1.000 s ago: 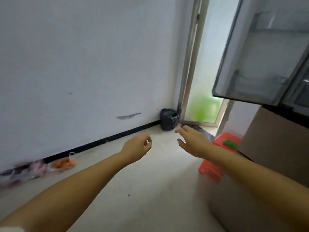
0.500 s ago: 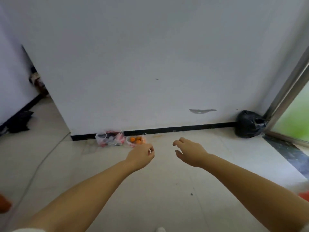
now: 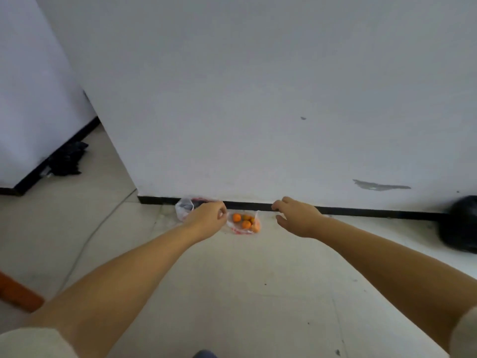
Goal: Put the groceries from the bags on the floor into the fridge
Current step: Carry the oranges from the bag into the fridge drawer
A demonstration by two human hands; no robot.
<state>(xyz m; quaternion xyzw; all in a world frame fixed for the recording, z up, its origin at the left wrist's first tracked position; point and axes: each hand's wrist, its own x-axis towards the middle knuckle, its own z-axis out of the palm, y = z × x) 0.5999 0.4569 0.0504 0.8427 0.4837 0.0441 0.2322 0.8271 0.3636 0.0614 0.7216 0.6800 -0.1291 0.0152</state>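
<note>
Head view: both bare hands out over pale tiled floor [image 3: 232, 293], two grocery bags at wall base.
Left hand [image 3: 206, 219] has fingers loosely curled, narrow gap, holding nothing visible; right hand [image 3: 296, 215] has fingers spread wide, palm down, empty. Clear plastic bag of small orange fruits [image 3: 244, 223] lies on the floor between the two sets of fingers in the picture, just right of the left fingertips, apart from the right ones. Second clear plastic bag with red and dark contents [image 3: 185, 207] sits partly hidden behind the left knuckles, contact cannot be told. Both bags lie against the black skirting strip [image 3: 361, 211] of the white wall [image 3: 258, 99]. Crumpled black plastic bag [image 3: 459, 223] far right of right fingers. Thin grey cable [image 3: 85, 244] well left of left fingers.
</note>
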